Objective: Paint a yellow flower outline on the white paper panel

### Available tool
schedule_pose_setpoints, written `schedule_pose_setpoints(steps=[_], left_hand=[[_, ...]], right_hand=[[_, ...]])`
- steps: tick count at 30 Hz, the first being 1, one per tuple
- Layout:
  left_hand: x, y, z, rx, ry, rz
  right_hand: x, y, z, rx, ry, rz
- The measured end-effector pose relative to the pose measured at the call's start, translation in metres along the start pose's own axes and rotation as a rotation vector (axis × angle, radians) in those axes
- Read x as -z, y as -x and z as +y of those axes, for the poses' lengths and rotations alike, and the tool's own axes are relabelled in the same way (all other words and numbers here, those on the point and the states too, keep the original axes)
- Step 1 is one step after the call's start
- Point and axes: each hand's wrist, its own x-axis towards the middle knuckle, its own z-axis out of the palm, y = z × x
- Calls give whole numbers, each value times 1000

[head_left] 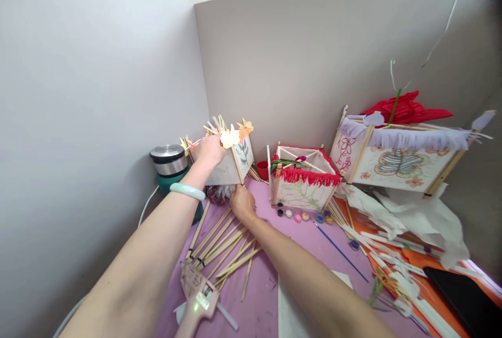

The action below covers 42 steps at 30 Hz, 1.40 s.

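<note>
A paper lantern (pixel 243 153) with a wooden stick frame, a leaf drawing and yellow-orange paper flowers is held up at the back left. My left hand (pixel 212 152), its wrist wearing a pale green bangle (pixel 187 190), is closed on its upper edge; the fingertips are mostly hidden. At the bottom of its near corner post, my right hand (pixel 242 201) grips with curled fingers. Beneath the lantern lies a clear plastic bag (pixel 219 194) with dark contents. Several bamboo sticks (pixel 223 244) are spread between my forearms, near a hot glue gun (pixel 199 293) with a green light.
A teal tumbler (pixel 168 170) stands left. A red-fringed lantern (pixel 304 186), a small red cup (pixel 262 170), paint pots (pixel 298 217) and a paintbrush (pixel 341 249) lie right. Farther right are a larger lantern (pixel 403 162), paper scraps (pixel 427 223) and a black phone (pixel 466 296). Grey walls enclose the back and left.
</note>
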Motion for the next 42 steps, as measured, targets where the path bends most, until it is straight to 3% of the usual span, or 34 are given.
schedule_pose_setpoints(steps=[5, 10, 15, 19, 22, 24, 27, 28, 33, 42], left_hand=[[-3, 0, -1, -15, -18, -10], [-12, 7, -4, -18, -39, 10], [-22, 13, -6, -107, 11, 60], [-20, 32, -5, -144, 83, 208], [-20, 59, -4, -52, 124, 354], [-27, 78, -4, -22, 101, 249], [-47, 98, -8, 18, 8, -255], [-55, 101, -10, 31, -5, -315], [-75, 106, -13, -48, -30, -379], [-70, 113, -11, -177, -121, -466]], right_hand=[[-2, -7, 0, -11, 18, -62], [4, 9, 5, 93, 69, -53], [9, 23, 4, 219, 91, -31], [3, 12, -1, 193, 58, 2], [-2, 5, 4, 160, 11, 29], [-3, 3, 12, 156, -23, 44], [-3, 4, 25, 165, -62, 61], [-2, 5, 27, 165, -68, 63], [4, 9, 33, 195, -38, 40], [22, 29, 37, 519, 53, 7]])
